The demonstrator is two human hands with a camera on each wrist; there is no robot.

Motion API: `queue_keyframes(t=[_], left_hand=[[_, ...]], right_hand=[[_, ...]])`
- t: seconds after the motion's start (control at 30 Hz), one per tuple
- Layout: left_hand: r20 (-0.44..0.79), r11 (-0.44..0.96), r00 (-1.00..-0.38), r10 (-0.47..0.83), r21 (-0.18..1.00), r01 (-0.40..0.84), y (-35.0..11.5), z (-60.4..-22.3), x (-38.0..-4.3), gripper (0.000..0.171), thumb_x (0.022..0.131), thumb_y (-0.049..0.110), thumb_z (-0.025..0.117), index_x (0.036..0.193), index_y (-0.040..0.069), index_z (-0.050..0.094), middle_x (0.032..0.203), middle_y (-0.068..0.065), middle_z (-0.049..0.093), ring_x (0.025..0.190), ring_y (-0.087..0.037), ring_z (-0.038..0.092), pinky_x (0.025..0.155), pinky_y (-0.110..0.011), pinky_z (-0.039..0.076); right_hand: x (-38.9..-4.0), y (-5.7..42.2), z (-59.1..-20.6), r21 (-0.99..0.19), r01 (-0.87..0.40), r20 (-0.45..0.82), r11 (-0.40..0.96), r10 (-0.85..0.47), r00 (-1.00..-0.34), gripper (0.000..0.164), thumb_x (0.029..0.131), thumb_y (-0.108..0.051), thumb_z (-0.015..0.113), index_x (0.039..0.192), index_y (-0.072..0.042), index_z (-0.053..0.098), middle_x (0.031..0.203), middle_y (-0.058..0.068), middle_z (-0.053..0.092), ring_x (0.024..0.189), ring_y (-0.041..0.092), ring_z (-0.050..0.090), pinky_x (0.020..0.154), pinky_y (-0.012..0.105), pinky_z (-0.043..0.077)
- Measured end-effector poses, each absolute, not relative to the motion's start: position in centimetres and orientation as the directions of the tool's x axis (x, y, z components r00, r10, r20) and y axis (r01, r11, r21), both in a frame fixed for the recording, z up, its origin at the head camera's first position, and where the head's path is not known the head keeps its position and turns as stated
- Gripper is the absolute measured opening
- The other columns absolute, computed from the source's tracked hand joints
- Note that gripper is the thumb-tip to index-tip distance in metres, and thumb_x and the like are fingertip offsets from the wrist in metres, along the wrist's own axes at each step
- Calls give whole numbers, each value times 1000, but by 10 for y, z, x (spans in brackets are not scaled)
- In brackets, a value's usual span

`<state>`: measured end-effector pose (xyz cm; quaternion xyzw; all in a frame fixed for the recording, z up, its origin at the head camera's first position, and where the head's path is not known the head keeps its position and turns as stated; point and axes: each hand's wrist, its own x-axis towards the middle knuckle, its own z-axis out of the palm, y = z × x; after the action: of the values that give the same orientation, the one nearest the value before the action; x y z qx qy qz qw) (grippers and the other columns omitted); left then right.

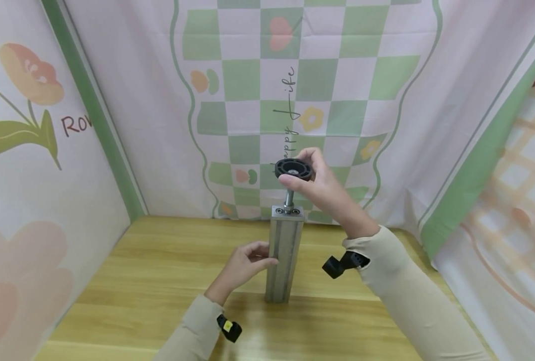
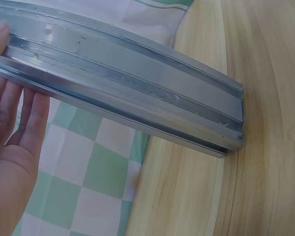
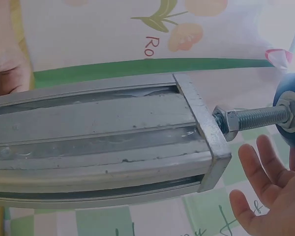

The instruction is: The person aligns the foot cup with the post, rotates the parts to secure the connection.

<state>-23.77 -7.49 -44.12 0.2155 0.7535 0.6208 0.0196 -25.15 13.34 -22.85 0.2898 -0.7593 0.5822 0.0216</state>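
An aluminium profile (image 1: 282,260) with long grooves stands upright on the wooden table. Capping its top is a metal end plate (image 3: 200,115), from which a threaded stud (image 3: 263,117) with a hex nut (image 3: 230,124) rises. The stud carries a round black levelling foot (image 1: 300,176), its ribbed underside facing up. My right hand (image 1: 323,188) holds this foot by its rim, thumb on the near side and fingers on the far side. Lower down, my left hand (image 1: 242,265) grips the profile from the left, thumb on one face and fingers behind it.
The wooden table (image 1: 168,281) ends at a patterned cloth (image 1: 240,115) hanging behind the profile. More printed cloth walls stand at left (image 1: 19,200) and right (image 1: 515,215). Each sleeve carries a small black wrist camera (image 1: 335,266).
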Motion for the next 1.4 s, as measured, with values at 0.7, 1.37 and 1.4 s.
queue_keyframes(t=[0.7, 1.37, 1.4], left_hand=[[203, 145, -916, 346, 953, 265, -76, -442, -238, 42, 90, 33, 78, 125, 11, 67, 112, -3, 69, 103, -19, 66, 88, -31, 56], [213, 135, -912, 351, 952, 274, -76, -444, -238, 41, 90, 30, 78, 123, 10, 68, 110, -4, 69, 102, -19, 66, 87, -29, 56], [212, 137, -912, 350, 952, 274, -76, -444, -238, 42, 90, 31, 78, 124, 10, 68, 111, -4, 69, 103, -19, 66, 87, -30, 56]], right_hand=[[-259, 144, -226, -826, -554, 403, 106, -575, -712, 62, 97, -30, 41, 155, -10, 30, 153, 12, 40, 131, 30, 47, 111, 55, 27], [-266, 153, -233, -845, -534, 380, 22, -676, -631, 59, 97, -23, 44, 155, -15, 35, 151, 11, 41, 135, 29, 42, 113, 45, 30], [-266, 153, -233, -846, -532, 379, 26, -673, -635, 58, 97, -23, 44, 154, -15, 36, 151, 11, 41, 134, 29, 42, 113, 45, 31]])
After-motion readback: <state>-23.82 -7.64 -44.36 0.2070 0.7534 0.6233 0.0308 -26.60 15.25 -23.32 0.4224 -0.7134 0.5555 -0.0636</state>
